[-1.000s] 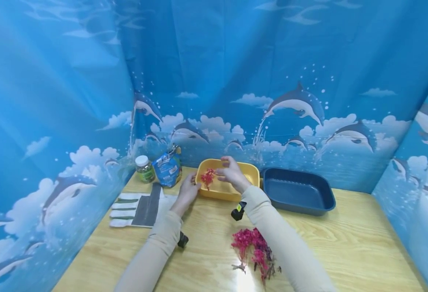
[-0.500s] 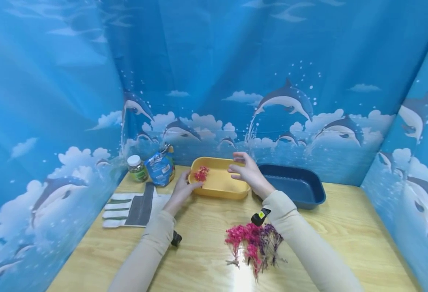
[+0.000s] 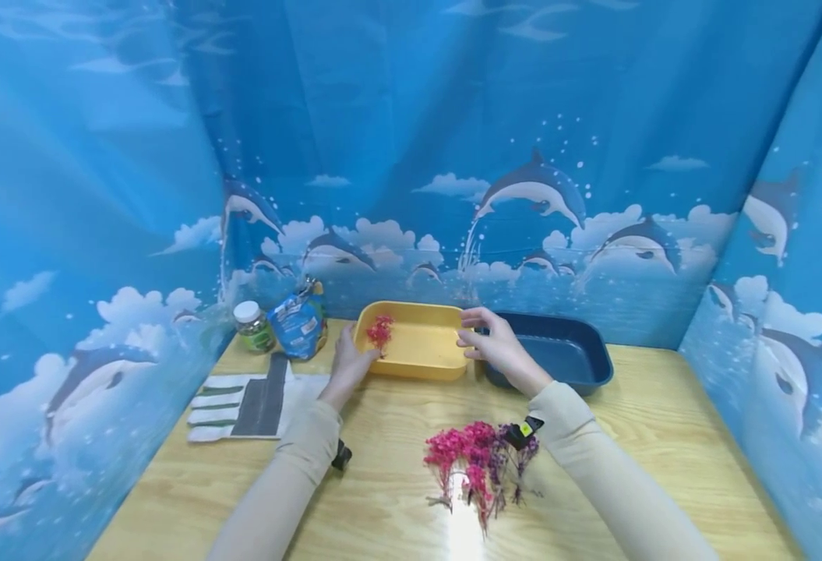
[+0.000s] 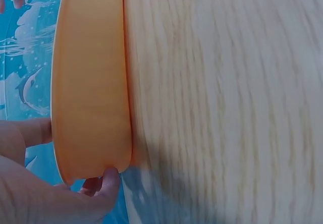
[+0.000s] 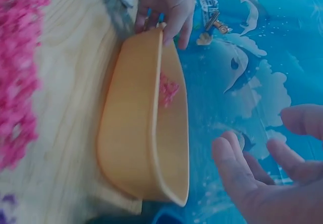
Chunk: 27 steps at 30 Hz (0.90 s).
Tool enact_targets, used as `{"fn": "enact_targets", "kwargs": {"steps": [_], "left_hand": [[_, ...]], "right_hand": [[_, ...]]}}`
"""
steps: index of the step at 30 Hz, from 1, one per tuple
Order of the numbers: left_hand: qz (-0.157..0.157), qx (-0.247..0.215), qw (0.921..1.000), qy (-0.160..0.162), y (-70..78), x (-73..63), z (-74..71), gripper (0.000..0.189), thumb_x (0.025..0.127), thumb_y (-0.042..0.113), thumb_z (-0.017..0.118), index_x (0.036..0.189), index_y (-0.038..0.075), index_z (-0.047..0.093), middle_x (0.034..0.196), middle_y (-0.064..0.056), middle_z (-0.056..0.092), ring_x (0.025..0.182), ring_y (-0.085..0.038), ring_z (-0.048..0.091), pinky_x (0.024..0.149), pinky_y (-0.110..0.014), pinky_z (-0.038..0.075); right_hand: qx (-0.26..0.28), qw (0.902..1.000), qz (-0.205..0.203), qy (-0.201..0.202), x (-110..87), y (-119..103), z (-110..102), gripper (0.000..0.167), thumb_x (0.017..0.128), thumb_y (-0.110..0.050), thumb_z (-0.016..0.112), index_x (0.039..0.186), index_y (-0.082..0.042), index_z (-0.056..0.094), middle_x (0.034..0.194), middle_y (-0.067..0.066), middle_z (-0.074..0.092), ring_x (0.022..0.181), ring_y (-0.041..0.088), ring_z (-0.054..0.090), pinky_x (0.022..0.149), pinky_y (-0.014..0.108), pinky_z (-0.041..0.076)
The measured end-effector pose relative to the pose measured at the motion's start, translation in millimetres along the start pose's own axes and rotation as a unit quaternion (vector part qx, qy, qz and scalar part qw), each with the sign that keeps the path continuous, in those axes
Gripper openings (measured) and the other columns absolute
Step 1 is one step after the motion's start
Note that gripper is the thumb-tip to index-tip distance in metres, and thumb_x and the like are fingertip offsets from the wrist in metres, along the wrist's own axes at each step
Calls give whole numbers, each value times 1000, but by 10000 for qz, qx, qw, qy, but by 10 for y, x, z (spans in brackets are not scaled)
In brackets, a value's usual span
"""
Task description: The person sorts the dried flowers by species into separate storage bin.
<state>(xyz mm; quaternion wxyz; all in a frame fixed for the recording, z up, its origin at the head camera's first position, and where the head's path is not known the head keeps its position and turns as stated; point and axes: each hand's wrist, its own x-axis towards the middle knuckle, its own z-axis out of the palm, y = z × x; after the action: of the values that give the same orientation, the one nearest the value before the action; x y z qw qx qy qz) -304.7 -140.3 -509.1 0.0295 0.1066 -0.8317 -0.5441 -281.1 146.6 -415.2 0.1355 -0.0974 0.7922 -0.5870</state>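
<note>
My left hand (image 3: 349, 362) grips the left end of a yellow plastic tray (image 3: 428, 339). In the left wrist view its thumb and fingers lie around the corner of the tray's wall (image 4: 93, 88). A small pink dried-flower sprig (image 3: 380, 331) lies inside, near that same end. At the opposite end, my right hand (image 3: 502, 347) holds nothing, its fingers spread and bent loosely. The right wrist view shows those fingers (image 5: 234, 168) apart from the tray. Nearer me on the table lie pink dried flowers (image 3: 470, 448) and a purple bunch (image 3: 520, 460).
A navy tray (image 3: 558, 354) stands right of the yellow one, partly behind my right hand. To the left are a white and grey work glove (image 3: 259, 405), a white-capped jar (image 3: 252, 327) and a blue pouch (image 3: 298, 323). A dolphin-print curtain (image 3: 396, 195) hangs behind the table.
My right hand has drawn back from over the pink sprig to the yellow tray's right end. My left hand stays at the left end. The head view has shifted slightly right.
</note>
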Motion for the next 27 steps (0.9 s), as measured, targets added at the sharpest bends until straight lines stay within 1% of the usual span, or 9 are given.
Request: {"fn": "enact_targets", "kwargs": {"steps": [3, 5, 10, 12, 14, 16, 19, 21, 27], "left_hand": [[-114, -54, 9999, 15, -12, -4, -10, 87, 89, 13, 69, 164, 2, 25, 165, -29, 33, 154, -46, 35, 132, -57, 28], [-137, -120, 9998, -22, -12, -6, -25, 83, 92, 14, 67, 163, 1, 26, 165, -29, 34, 154, -46, 35, 132, -56, 28], [-207, -298, 9993, -78, -8, -7, -74, 71, 100, 14, 59, 163, -1, 28, 164, -29, 38, 153, -45, 38, 130, -55, 32], [-243, -383, 9989, -90, -16, -9, -95, 68, 101, 11, 55, 163, 0, 29, 163, -29, 41, 152, -44, 41, 129, -54, 35], [-274, -512, 9982, -121, -29, -14, -113, 66, 102, 9, 53, 163, 0, 30, 161, -27, 43, 152, -43, 42, 128, -52, 38], [-281, -609, 9977, -137, -43, -20, -129, 65, 102, 8, 53, 163, 0, 32, 160, -26, 45, 152, -41, 43, 128, -51, 39], [-278, -675, 9972, -179, -60, -30, -151, 62, 102, 8, 52, 161, 0, 35, 159, -25, 46, 151, -40, 43, 128, -50, 39], [-277, -683, 9971, -202, -66, -34, -161, 62, 102, 8, 53, 160, 0, 36, 158, -25, 47, 151, -41, 43, 128, -50, 39], [-311, -724, 9965, -275, -90, -29, -162, 60, 103, 9, 53, 160, 1, 37, 158, -25, 47, 150, -41, 43, 127, -51, 40]], "right_hand": [[-503, 9985, -80, -203, -74, 82, -17, 42, 109, -21, 56, 149, -6, 51, 148, 24, 53, 129, 42, 63, 103, 48, 62], [-1048, 9935, -230, -373, -159, 136, -13, 41, 108, -23, 60, 145, -6, 55, 144, 22, 58, 125, 38, 64, 100, 46, 61], [-2318, 9697, -477, -615, -520, 245, 90, 51, 101, -30, 70, 144, -6, 57, 139, 24, 60, 119, 32, 63, 98, 49, 57], [-2549, 9647, -313, -587, -691, 286, 170, 61, 97, -33, 75, 149, -9, 52, 139, 24, 57, 115, 33, 63, 93, 50, 59], [-2714, 9610, -126, -510, -852, 338, 259, 75, 93, -37, 79, 156, -13, 45, 148, 26, 49, 119, 36, 63, 93, 54, 60], [-2744, 9604, 94, -477, -995, 390, 352, 89, 89, -38, 83, 161, -16, 37, 152, 26, 43, 113, 37, 65, 86, 54, 61], [-2882, 9563, 285, -393, -1165, 469, 492, 105, 83, -36, 89, 165, -16, 29, 156, 24, 38, 95, 30, 68, 74, 46, 61], [-3027, 9522, 278, -319, -1250, 515, 576, 110, 79, -34, 92, 166, -14, 27, 152, 23, 41, 76, 20, 61, 61, 35, 54], [-3452, 9384, -76, 145, -1388, 652, 752, 109, 76, -19, 92, 164, -8, 30, 156, 25, 38, 56, 8, 46, 44, 23, 42]]}}
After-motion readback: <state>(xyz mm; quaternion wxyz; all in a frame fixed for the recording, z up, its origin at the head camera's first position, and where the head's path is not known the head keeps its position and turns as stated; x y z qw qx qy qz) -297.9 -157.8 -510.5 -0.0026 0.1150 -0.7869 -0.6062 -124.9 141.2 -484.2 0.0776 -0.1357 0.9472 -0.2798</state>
